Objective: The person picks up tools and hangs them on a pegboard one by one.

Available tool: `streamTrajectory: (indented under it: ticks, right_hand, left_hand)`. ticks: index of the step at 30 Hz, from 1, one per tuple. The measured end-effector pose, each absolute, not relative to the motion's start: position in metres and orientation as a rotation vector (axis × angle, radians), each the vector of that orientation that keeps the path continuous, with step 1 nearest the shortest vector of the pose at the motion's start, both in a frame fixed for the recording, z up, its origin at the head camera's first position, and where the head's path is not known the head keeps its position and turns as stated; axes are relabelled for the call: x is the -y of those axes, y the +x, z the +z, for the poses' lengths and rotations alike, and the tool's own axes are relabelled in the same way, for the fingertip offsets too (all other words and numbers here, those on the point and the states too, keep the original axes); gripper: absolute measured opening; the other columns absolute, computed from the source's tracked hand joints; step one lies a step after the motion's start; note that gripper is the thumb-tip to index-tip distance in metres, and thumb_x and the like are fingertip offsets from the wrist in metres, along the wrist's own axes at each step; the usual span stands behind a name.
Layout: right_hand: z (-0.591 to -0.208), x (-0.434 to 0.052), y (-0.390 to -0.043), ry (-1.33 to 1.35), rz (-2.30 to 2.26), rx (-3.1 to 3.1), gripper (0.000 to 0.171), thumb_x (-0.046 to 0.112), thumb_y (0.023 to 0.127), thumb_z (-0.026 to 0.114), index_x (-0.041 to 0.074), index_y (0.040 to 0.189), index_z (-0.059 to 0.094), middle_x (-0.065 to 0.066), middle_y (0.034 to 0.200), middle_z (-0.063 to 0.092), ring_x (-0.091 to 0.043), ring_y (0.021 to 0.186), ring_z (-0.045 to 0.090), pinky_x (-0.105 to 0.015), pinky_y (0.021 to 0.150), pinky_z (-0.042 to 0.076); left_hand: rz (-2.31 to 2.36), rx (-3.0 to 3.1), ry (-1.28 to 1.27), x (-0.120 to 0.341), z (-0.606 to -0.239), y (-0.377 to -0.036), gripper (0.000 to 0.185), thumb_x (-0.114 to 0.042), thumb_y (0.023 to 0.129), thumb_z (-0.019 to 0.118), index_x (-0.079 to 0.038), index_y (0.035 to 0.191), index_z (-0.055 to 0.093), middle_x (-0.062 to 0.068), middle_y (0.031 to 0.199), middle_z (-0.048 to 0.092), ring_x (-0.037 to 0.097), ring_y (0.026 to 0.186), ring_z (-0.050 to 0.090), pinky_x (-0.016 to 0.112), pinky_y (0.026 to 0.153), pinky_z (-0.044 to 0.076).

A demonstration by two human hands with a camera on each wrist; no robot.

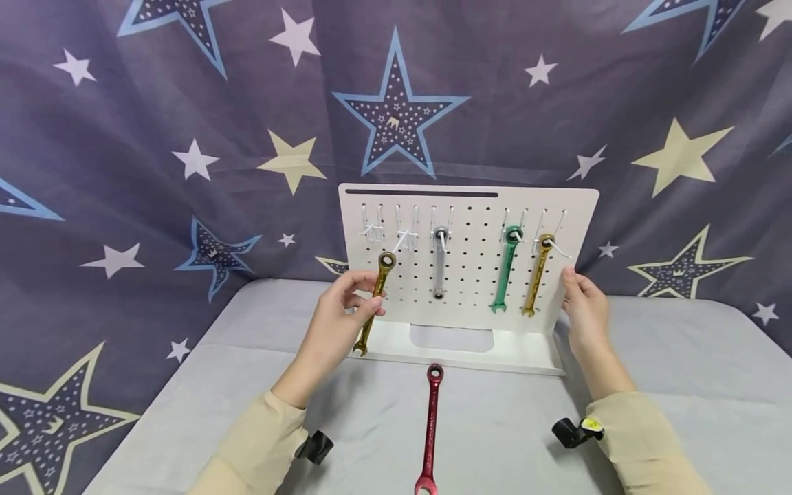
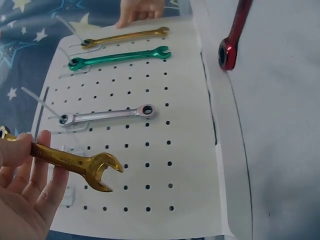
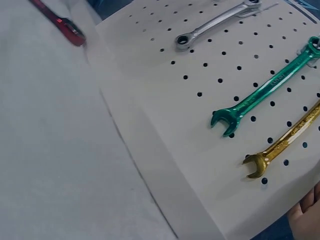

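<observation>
A dark purple-grey cloth backdrop (image 1: 185,103) fills the upper frame, printed with white, cream and blue-outlined stars; the largest blue star sits top centre. It hangs in soft folds. Below, a table under pale grey cloth (image 1: 680,385) spans the lower frame. Light is even and soft.

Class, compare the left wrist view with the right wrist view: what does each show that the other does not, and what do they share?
Only the left wrist view shows the left hand gripping a gold wrench in front of the pegboard.

Only the right wrist view shows a small part of the right hand at the frame's corner, by the board's edge.

Both show the silver wrench, the green wrench, the hanging gold wrench and part of the red wrench on the table.
</observation>
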State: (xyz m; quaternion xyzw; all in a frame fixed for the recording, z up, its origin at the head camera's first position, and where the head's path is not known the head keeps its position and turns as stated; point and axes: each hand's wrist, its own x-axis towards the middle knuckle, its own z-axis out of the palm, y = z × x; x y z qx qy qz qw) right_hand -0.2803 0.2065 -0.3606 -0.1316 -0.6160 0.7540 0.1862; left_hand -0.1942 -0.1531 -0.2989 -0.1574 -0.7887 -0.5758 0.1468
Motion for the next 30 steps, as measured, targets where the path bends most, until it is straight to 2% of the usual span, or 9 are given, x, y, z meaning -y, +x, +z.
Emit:
streamTrajectory:
  ticks: [4, 8, 15, 23, 30]
  right_hand:
    - [-0.364, -0.201, -0.283, -0.361, 2.089, 1.754, 0.029, 0.041, 0.094, 0.064, 0.013, 0.093, 0.063, 0.009, 0.09, 0.057, -0.006, 0.088, 0.051, -0.017, 0.075, 0.046]
    - [-0.365, -0.2, -0.284, -0.358, 2.042, 1.799, 0.035, 0.044, 0.095, 0.062, 0.01, 0.097, 0.061, 0.008, 0.095, 0.055, -0.006, 0.09, 0.05, -0.018, 0.076, 0.044]
    - [-0.364, -0.204, -0.283, -0.363, 2.018, 1.824, 0.037, 0.046, 0.095, 0.061, 0.009, 0.098, 0.06, 0.006, 0.096, 0.054, -0.007, 0.091, 0.049, -0.018, 0.077, 0.044]
    - [-0.364, -0.206, -0.281, -0.387, 2.034, 1.814, 0.036, 0.047, 0.094, 0.062, 0.012, 0.097, 0.061, 0.01, 0.091, 0.058, -0.006, 0.09, 0.053, -0.019, 0.078, 0.045]
    - [-0.366, -0.207, -0.284, -0.365, 2.037, 1.804, 0.037, 0.047, 0.094, 0.061, 0.01, 0.098, 0.061, 0.009, 0.091, 0.057, -0.006, 0.091, 0.053, -0.02, 0.08, 0.045]
  left_hand:
    - [-1.663, 2.274, -0.436, 0.153, -0.301, -0.203, 0.029, 0.004, 0.094, 0.064, -0.002, 0.122, 0.059, 0.015, 0.106, 0.062, 0.023, 0.081, 0.069, 0.029, 0.073, 0.053]
    - [-1.681, 2.259, -0.44, 0.152, -0.302, -0.212, 0.029, 0.007, 0.093, 0.063, 0.0, 0.121, 0.059, 0.017, 0.105, 0.062, 0.026, 0.08, 0.069, 0.029, 0.073, 0.053]
    - [-1.62, 2.309, -0.405, 0.143, -0.303, -0.226, 0.027, 0.004, 0.094, 0.063, -0.002, 0.12, 0.058, 0.014, 0.108, 0.059, 0.028, 0.084, 0.069, 0.031, 0.069, 0.051]
    - [-1.698, 2.288, -0.404, 0.13, -0.306, -0.246, 0.034, 0.007, 0.095, 0.06, 0.0, 0.126, 0.051, 0.02, 0.11, 0.061, 0.028, 0.083, 0.067, 0.028, 0.072, 0.053]
    - [-1.677, 2.288, -0.411, 0.122, -0.309, -0.263, 0.035, 0.003, 0.096, 0.061, 0.002, 0.129, 0.049, 0.019, 0.109, 0.061, 0.031, 0.086, 0.068, 0.034, 0.077, 0.053]
